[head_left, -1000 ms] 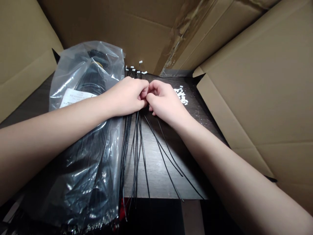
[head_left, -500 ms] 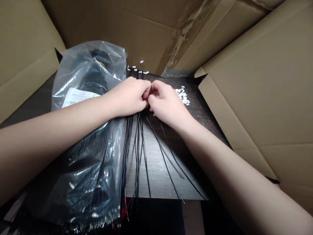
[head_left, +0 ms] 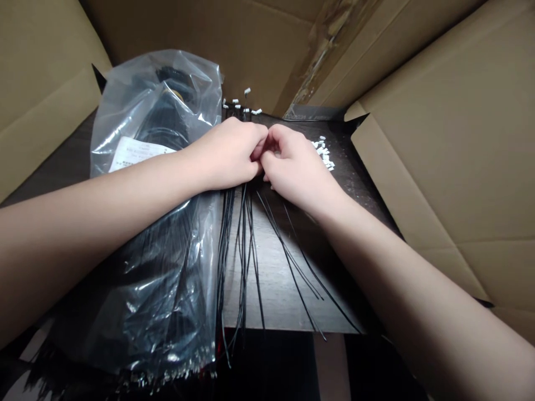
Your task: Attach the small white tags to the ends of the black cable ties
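My left hand and my right hand meet at the fingertips over the dark table. Both are closed in a pinch, and what sits between the fingers is hidden by them. Thin black wires run under my left hand toward the table's front edge. Beyond the hands, several small white connectors show at the far ends of wires. More loose black wires fan out below my right hand. A pile of small white connector pieces lies just past my right hand, partly covered by it.
A clear plastic bag full of black wires lies under my left forearm, with a white printed label on it. Cardboard panels stand at the left, back and right. The table's front edge is near me.
The view has shifted a little, so everything sits slightly higher and farther right. My hands stay pressed together in nearly the same pose.
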Demonstrator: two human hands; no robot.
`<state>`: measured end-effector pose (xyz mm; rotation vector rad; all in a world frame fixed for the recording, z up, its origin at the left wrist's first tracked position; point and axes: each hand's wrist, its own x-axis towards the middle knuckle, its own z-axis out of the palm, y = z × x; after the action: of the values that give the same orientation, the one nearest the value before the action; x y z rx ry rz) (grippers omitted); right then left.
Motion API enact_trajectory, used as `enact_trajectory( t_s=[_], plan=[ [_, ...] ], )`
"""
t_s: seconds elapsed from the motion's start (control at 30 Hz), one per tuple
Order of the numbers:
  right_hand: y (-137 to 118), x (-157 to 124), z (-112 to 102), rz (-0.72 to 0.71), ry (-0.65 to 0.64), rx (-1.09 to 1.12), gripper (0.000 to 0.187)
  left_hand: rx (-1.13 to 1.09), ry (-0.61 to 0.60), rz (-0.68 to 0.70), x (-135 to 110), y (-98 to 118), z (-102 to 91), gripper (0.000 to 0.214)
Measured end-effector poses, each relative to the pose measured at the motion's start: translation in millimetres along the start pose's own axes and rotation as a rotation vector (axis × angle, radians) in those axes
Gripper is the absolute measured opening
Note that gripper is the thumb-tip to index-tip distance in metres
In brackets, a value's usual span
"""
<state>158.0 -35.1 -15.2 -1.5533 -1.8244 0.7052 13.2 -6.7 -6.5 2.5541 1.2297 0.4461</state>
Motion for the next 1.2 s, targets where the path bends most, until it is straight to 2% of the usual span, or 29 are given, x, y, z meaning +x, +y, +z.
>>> enact_trajectory(
  t_s=[0.27, 1.2],
  plan=[
    [6.3, 1.6, 0.5, -0.075, 0.007, -0.046, 0.015, -0.019, -0.016, -0.013, -0.9, 1.2, -2.4, 0.013],
    [-1.1, 0.9, -1.2, -0.028, -0.011, -0.032, 0.016, -0.021, -0.021, -0.009, 0.8, -1.2, -2.3, 0.011]
  ],
)
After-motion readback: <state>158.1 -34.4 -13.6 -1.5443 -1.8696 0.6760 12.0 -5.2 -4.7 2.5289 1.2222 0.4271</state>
